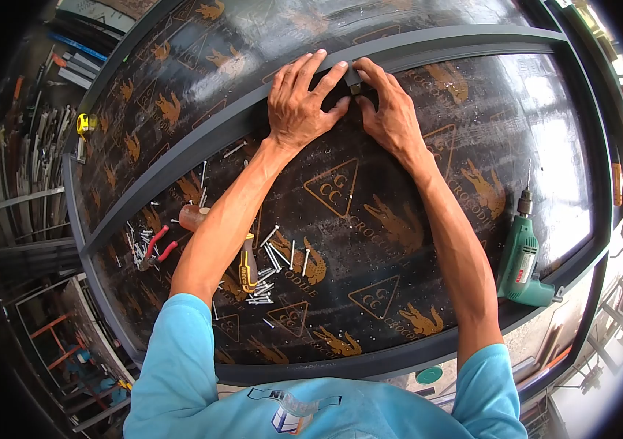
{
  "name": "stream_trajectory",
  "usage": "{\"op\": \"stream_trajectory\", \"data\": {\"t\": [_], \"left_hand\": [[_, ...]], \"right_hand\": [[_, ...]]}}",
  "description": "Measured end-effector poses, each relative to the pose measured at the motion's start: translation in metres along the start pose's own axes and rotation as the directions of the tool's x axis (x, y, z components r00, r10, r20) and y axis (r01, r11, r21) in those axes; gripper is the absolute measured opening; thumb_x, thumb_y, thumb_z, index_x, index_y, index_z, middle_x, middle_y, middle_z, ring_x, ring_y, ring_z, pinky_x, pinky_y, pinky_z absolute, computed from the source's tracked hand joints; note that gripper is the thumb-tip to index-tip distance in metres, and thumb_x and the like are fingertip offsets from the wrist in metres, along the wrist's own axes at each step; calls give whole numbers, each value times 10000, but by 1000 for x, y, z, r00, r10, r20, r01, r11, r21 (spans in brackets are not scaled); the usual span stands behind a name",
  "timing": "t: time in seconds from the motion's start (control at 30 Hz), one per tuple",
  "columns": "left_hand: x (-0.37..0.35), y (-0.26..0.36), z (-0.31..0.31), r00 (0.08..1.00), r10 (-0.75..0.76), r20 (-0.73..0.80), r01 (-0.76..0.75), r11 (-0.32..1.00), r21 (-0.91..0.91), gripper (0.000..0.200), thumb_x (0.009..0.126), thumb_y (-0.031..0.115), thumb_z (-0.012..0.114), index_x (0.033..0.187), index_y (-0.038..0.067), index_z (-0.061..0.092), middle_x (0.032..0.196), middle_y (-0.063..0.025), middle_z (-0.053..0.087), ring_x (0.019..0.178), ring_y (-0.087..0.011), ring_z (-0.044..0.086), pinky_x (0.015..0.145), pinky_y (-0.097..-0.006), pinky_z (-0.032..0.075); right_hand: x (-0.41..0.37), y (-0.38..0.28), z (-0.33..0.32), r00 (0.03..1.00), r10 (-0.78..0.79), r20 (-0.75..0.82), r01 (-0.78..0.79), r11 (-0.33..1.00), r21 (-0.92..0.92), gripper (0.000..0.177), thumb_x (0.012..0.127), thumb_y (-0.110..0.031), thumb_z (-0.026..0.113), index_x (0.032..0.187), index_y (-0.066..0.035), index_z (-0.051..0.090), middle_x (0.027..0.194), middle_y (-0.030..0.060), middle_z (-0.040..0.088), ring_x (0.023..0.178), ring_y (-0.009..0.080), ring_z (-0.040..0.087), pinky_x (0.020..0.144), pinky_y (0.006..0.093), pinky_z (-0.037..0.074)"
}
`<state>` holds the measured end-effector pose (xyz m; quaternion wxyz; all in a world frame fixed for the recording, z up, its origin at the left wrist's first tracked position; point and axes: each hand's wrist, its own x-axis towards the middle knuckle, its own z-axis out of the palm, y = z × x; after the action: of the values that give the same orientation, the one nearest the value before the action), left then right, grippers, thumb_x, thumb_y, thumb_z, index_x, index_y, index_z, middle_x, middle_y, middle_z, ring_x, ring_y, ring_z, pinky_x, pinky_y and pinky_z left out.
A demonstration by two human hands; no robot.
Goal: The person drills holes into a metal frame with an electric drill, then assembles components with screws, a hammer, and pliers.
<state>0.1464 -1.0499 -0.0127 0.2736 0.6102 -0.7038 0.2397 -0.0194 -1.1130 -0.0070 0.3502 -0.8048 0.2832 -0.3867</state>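
Note:
My left hand (303,102) lies across a dark grey metal frame bar (428,38), its fingers over the far edge and its thumb on the near side. Close beside it my right hand (393,113) is curled at the same bar. Its thumb and index finger close around a small dark piece (355,86) set against the bar. The piece is partly hidden by fingers, and its kind cannot be made out.
On the black crocodile-printed board (348,249) lie loose screws (275,252), a yellow-and-black screwdriver (248,267), red-handled pliers (158,247) and a hammer (193,217). A green power drill (522,260) is at the right. A yellow tape measure (86,123) sits at the left edge.

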Motion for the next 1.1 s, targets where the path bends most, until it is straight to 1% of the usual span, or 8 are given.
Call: {"op": "stream_trajectory", "data": {"t": [0.17, 0.37, 0.5, 0.6, 0.77, 0.97, 1.03, 1.1], "left_hand": [[1, 4, -4, 999, -44, 26, 45, 998, -51, 611, 674, 367, 790, 1232, 215, 590, 1271, -44, 555, 1119, -253, 548, 945, -401, 433], [3, 3, -5, 998, -27, 54, 28, 1000, -12, 622, 665, 360, 800, 1230, 207, 589, 1267, -42, 557, 1120, -247, 549, 942, -395, 437], [6, 6, -6, 996, -67, 66, 69, 997, -23, 621, 651, 346, 811, 1220, 219, 599, 1264, -38, 554, 1100, -246, 548, 925, -394, 441], [5, 8, -7, 994, -76, 81, 78, 997, -16, 628, 635, 331, 821, 1214, 218, 605, 1255, -37, 553, 1077, -248, 549, 910, -395, 444], [10, 8, -11, 993, -68, 101, 72, 997, -34, 661, 614, 318, 832, 1223, 214, 598, 1234, -39, 556, 1053, -254, 553, 894, -398, 445], [10, 7, -11, 984, -87, 155, 92, 996, -24, 714, 623, 355, 825, 1269, 216, 554, 1218, -47, 558, 1053, -257, 555, 887, -403, 449], [8, 6, -6, 997, -46, 68, 47, 999, -19, 719, 631, 368, 819, 1279, 221, 546, 1215, -50, 558, 1062, -259, 553, 891, -407, 449], [7, 4, -8, 996, -57, 75, 59, 998, -25, 718, 635, 360, 817, 1284, 220, 545, 1227, -49, 559, 1073, -256, 556, 895, -399, 452]], "right_hand": [[-2, 10, 3, 1000, -26, -15, 24, 996, -82, 453, 781, 15, 600, 1206, -103, 495, 1061, 98, 636, 1059, 288, 563, 902, 384, 442], [0, 13, 7, 997, -66, -49, 59, 988, -146, 395, 772, 12, 607, 1145, -94, 529, 986, 89, 639, 1029, 284, 570, 866, 381, 456], [-2, 8, 3, 998, 12, -68, -14, 1000, -26, 385, 762, 16, 606, 1126, -87, 535, 940, 84, 634, 986, 279, 573, 808, 377, 483], [-1, 8, 1, 999, -11, -32, 8, 996, -88, 353, 756, 18, 604, 1092, -74, 548, 915, 87, 626, 924, 282, 569, 764, 380, 503], [1, 9, 8, 989, -67, -136, 38, 978, -206, 308, 706, 18, 610, 1005, -46, 583, 894, 92, 621, 873, 292, 558, 766, 389, 503], [0, 11, 4, 991, -41, -129, 30, 996, -88, 316, 703, 16, 627, 1013, -36, 591, 882, 99, 624, 886, 297, 563, 769, 387, 494], [-1, 10, 4, 991, -47, -127, 39, 997, -67, 307, 710, 18, 632, 1009, -34, 591, 879, 101, 624, 891, 297, 564, 771, 386, 493], [-1, 9, 3, 994, -47, -102, 40, 997, -69, 297, 723, 20, 635, 1013, -31, 589, 881, 105, 623, 900, 296, 567, 776, 385, 493]]}}
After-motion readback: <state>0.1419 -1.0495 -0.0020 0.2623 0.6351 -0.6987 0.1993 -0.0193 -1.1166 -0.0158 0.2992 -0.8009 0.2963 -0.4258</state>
